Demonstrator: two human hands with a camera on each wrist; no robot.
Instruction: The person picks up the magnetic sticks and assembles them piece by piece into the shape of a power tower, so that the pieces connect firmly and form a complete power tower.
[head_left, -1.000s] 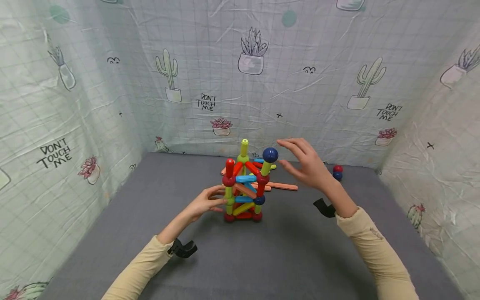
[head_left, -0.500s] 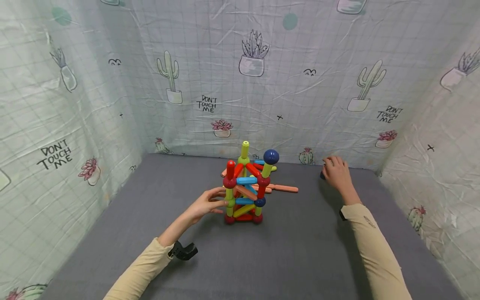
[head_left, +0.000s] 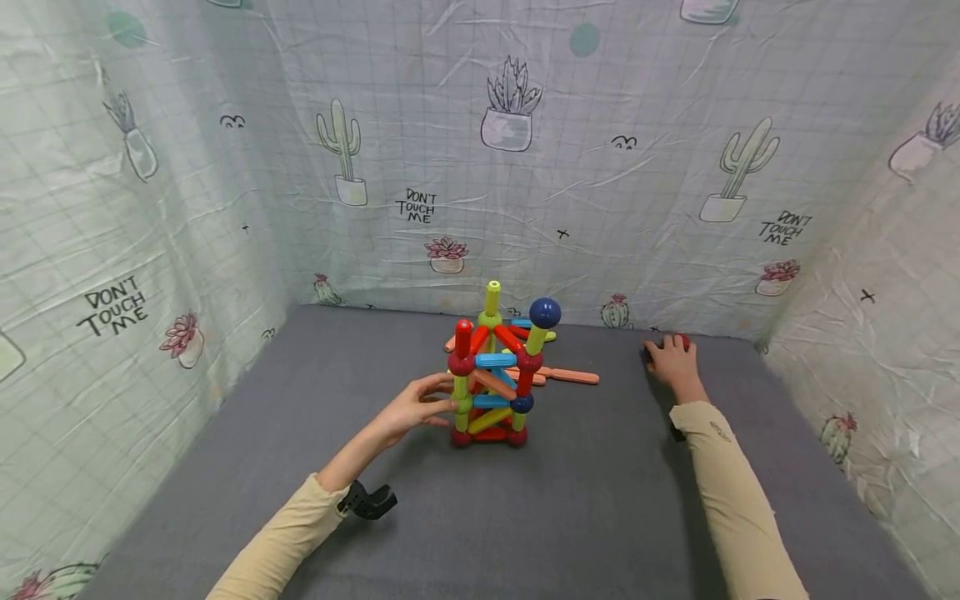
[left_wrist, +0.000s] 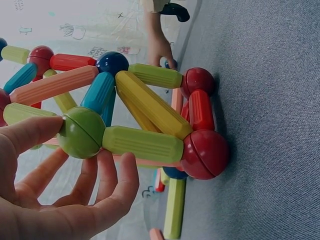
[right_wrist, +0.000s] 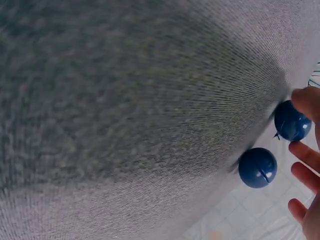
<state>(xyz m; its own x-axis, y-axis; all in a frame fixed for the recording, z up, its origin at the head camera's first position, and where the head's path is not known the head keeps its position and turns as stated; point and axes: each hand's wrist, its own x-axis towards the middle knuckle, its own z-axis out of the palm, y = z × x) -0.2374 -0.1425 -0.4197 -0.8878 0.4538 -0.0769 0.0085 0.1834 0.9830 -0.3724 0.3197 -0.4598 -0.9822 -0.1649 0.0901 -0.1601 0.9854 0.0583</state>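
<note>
A tower of coloured rods and balls stands mid-table, a blue ball topping its right post. My left hand holds its near left side; in the left wrist view, thumb and fingers are round a green ball between two light-green rods. Far to the right, my right hand is down at the table. The right wrist view has its thumb and a finger pinching a blue ball, with a second blue ball just apart. A red ball shows past the right fingers.
Behind the tower lie loose rods, among them an orange rod and a light-blue rod. The grey table ends at a curtain printed with cacti, which also closes off both sides.
My right hand has gone from beside the tower's top blue ball to the balls at the far right, and its fingers have closed on one. The left hand stays on the tower.
</note>
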